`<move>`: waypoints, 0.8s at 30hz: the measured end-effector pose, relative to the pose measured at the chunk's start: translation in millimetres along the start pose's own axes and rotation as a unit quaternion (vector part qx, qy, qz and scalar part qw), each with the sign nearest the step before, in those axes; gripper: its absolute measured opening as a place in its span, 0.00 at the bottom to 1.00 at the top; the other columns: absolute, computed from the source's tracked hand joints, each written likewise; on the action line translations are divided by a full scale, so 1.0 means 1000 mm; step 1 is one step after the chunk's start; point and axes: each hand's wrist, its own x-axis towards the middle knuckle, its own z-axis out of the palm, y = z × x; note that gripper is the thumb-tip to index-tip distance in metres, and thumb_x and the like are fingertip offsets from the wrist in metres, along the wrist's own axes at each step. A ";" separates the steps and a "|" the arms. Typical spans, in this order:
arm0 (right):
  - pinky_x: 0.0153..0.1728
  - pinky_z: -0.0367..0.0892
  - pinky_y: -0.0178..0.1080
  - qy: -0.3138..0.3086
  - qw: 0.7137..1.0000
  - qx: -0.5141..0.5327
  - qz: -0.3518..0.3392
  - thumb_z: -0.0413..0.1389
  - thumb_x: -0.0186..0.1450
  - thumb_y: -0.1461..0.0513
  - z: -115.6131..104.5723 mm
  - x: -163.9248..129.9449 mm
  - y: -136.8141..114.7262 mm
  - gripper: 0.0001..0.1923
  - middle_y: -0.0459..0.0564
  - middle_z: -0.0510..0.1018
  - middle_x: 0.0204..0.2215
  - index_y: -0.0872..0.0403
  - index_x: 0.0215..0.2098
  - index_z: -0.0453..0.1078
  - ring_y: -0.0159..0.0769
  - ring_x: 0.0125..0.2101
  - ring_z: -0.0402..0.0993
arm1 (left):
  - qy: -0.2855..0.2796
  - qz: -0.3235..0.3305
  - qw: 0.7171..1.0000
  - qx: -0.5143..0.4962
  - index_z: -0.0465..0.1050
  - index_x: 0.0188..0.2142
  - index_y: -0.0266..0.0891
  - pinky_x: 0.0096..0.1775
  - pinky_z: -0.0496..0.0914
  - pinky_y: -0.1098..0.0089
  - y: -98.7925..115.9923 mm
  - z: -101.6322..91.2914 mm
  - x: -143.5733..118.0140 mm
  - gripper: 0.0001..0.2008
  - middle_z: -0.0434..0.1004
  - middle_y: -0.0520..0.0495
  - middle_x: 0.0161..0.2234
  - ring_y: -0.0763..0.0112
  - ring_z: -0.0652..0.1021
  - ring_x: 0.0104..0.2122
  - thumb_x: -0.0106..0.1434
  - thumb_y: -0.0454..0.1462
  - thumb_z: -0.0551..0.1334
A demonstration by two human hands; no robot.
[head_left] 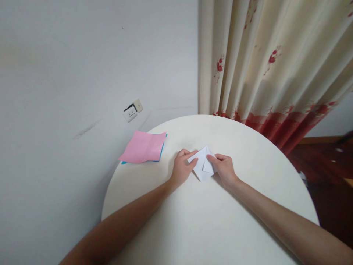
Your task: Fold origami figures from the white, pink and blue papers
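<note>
A small folded sheet of white paper (200,170) is between my two hands above the middle of the round table. My left hand (183,166) grips its left corner, with the thumb on top and the index finger stretched along the upper left edge. On the other side, my right hand (224,167) pinches the right part, its thumb pressing on a folded flap and its other fingers behind. The paper has a pointed top and a flap that stands slightly away from the layer below.
Pink paper (146,146) lies over blue paper (162,151) at the left of the white round table (193,221). Behind are a white wall with a socket (130,113) and a cream curtain (248,73) with red flowers. Dark wooden floor (325,191) shows at the right.
</note>
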 end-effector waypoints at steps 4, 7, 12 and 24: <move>0.21 0.54 0.35 -0.010 1.000 -0.007 -0.004 0.68 0.49 0.51 0.001 -0.001 -0.001 0.18 0.47 0.73 0.17 0.58 0.21 0.75 0.31 0.19 0.63 | -0.015 0.003 1.000 0.013 0.78 0.49 0.44 0.38 0.66 0.69 -0.002 0.001 0.000 0.17 0.71 0.51 0.30 0.69 0.71 0.32 0.60 0.34 0.64; 0.21 0.53 0.35 -0.014 1.000 -0.013 -0.008 0.67 0.50 0.51 0.001 -0.001 -0.002 0.18 0.46 0.72 0.17 0.58 0.20 0.74 0.30 0.19 0.62 | -0.019 0.029 0.998 0.045 0.77 0.51 0.43 0.39 0.66 0.68 0.000 0.001 0.000 0.18 0.70 0.51 0.29 0.69 0.70 0.31 0.60 0.33 0.63; 0.21 0.53 0.35 -0.016 1.000 -0.012 -0.003 0.67 0.50 0.52 0.001 -0.002 -0.002 0.17 0.47 0.72 0.18 0.58 0.21 0.74 0.30 0.20 0.62 | -0.055 0.093 0.990 0.093 0.77 0.51 0.44 0.44 0.65 0.65 0.008 -0.001 -0.001 0.17 0.71 0.48 0.31 0.64 0.71 0.37 0.62 0.36 0.63; 0.21 0.53 0.34 -0.036 0.999 -0.021 -0.001 0.67 0.50 0.51 0.000 -0.002 -0.001 0.18 0.46 0.72 0.17 0.59 0.22 0.75 0.30 0.19 0.62 | -0.023 0.062 0.998 0.017 0.79 0.36 0.42 0.50 0.65 0.63 0.006 0.000 0.000 0.04 0.71 0.44 0.43 0.63 0.71 0.47 0.62 0.37 0.65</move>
